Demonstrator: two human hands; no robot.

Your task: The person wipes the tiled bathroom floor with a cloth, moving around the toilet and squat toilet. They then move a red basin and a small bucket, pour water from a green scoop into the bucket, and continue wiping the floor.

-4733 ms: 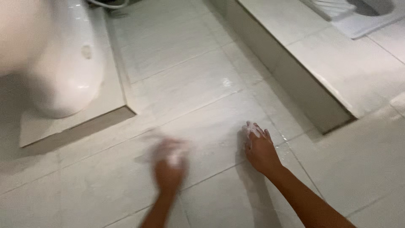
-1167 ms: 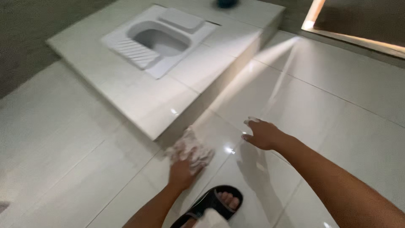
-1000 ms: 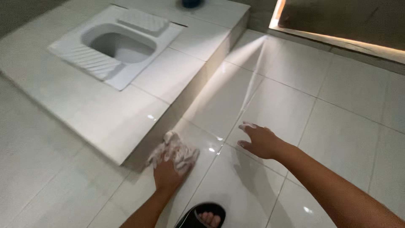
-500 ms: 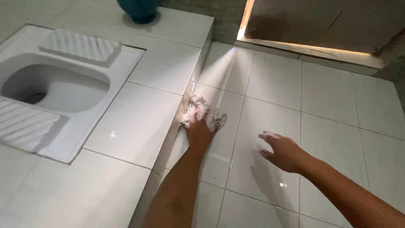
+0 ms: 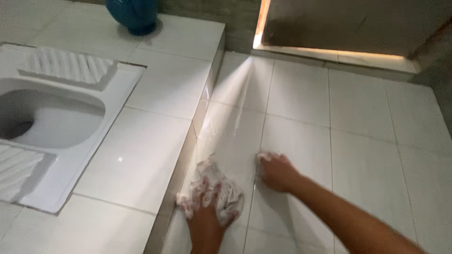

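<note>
While the head camera looks steeply down, both bare hands are on the white glossy tiled floor point(image 5: 358, 108) beside a raised white tiled platform point(image 5: 155, 141).

Left hand point(image 5: 207, 211): palm down, fingers spread and curled over a crumpled, sudsy white cleaning cloth point(image 5: 230, 195). The cloth is pinned flat against the floor under the hand, with folds showing between and around the fingers. It lies just beside the foot of the platform's vertical face, its left edge close to or touching that riser; which of the two cannot be told.

Right hand point(image 5: 278, 171): empty, palm down, pressed on the floor tile just to the right of the cloth. The fingers are loosely bent rather than stretched wide, and pale foam shows at the fingertips point(image 5: 263, 156). The forearm runs off toward the lower right corner. The hand is near the cloth but apart from it, with a grout line between them.

Surroundings: a white ceramic squat toilet pan point(image 5: 52, 117) with ribbed foot treads is set flush into the platform at left, well apart from both hands. A round blue plastic container point(image 5: 134, 14) stands on the platform's far corner, only its lower part in view. A strip of warm light point(image 5: 329, 49) shows along the bottom of a dark panel at the far wall, and a bright streak falls across the floor tiles toward the hands.
</note>
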